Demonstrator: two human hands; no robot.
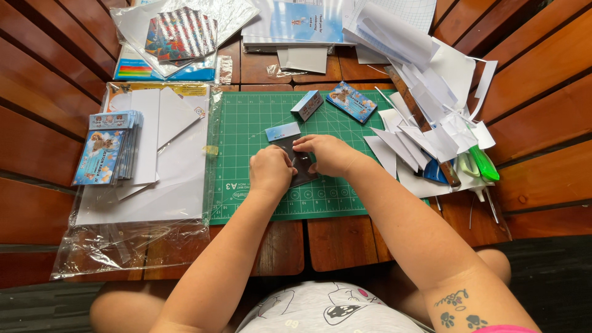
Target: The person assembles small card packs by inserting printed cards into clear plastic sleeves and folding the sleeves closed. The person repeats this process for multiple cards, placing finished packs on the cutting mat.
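In the head view, the person sits at a slatted wooden tabletop [333,243] with a green cutting mat [246,123] laid in the middle. Both hands meet over the mat's centre on a small dark card [302,166] with a pale blue strip along its top edge. The left hand [270,171] is curled, its fingers pinching the card's left side and pressing it down on the mat. The right hand [328,154] is bent at the knuckles, fingertips gripping the card's upper right part. The card lies flat on the mat, partly hidden by both hands.

Further up the mat lie a small folded blue box [307,104] and, just to its right, a blue printed card [351,102]. To the right of the mat sits a heap of white paper offcuts [425,111], with a wooden ruler [422,120] running through it and green-handled scissors [480,163] at its right edge. To the left, a clear plastic sleeve [123,246] holds white sheets, and on it rests a stack of blue printed cards [106,148]. At the far edge lie a packet of patterned paper [180,32] and a blue-and-white leaflet [302,21].
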